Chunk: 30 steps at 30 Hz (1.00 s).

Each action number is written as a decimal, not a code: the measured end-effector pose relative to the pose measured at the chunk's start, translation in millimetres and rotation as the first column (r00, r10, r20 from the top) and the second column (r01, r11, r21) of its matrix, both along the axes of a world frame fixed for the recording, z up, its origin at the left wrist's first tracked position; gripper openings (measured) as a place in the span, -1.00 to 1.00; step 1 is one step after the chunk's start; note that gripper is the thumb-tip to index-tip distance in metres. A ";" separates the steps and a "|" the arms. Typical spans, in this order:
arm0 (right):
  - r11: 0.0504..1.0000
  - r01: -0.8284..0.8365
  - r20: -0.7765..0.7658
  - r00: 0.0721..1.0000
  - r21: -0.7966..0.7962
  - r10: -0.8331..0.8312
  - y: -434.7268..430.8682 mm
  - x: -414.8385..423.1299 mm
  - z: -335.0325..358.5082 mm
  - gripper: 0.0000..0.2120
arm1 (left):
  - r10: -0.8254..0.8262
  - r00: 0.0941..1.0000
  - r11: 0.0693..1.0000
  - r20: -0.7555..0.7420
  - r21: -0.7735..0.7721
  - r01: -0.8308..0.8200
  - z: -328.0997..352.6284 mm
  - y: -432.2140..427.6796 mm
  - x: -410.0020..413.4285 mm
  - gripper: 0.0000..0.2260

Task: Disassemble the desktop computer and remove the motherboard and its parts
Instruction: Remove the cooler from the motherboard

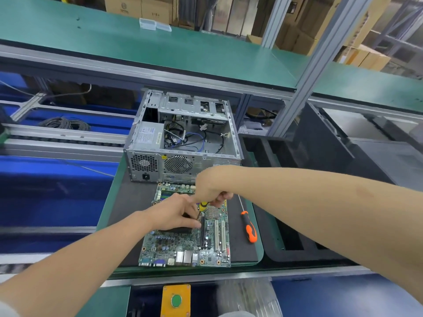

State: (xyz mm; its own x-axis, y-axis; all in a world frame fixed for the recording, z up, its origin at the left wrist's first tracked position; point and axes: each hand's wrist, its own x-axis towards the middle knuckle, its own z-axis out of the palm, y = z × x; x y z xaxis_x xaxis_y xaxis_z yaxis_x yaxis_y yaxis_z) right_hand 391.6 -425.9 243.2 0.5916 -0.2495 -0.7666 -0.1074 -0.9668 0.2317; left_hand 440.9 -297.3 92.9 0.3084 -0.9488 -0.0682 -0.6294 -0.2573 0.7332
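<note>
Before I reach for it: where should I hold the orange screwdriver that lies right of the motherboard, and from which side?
Grip the orange screwdriver by its thick orange-and-black handle, the near end; the thin shaft points away toward the case. It lies flat on the mat, so come from above and the right, probably: the motherboard lies close on its left.

The left hand (176, 213) and right hand (209, 191) are bare. The left forearm (87, 259) is bare up to a pale sleeve (6, 311) edge. The right forearm (320, 202), also bare, carries a faint oval mark (364, 192).
</note>
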 end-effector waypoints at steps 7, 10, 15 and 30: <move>0.915 -0.399 -0.058 0.916 -0.061 0.396 10.6 -6.3 -4.3 -0.64 | -0.068 0.995 0.998 0.078 -0.013 0.069 -1.9 1.2 4.5 -0.75; 0.827 -0.547 0.088 0.824 -0.128 0.559 21.8 -14.9 -2.9 -0.84 | -0.106 0.994 0.994 0.027 0.037 0.105 -2.1 4.6 6.6 -0.47; 0.666 -0.727 0.212 0.634 -0.165 0.744 17.4 -25.9 2.4 -0.90 | -0.130 0.975 0.965 0.178 0.249 0.083 -1.7 3.6 2.7 -0.36; 0.837 0.274 0.380 0.793 0.474 -0.475 -62.1 -74.8 -92.5 -0.69 | 0.137 0.928 0.936 0.347 0.263 -0.236 32.2 3.2 6.1 -0.33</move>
State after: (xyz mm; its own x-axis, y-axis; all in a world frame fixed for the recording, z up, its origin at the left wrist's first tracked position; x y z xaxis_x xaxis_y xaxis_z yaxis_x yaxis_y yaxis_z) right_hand 316.8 -488.0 150.7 0.8175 -0.2820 -0.5021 -0.4765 -0.8209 -0.3147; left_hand 447.0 -294.0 125.0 0.5296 -0.8234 -0.2036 -0.7350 -0.5653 0.3744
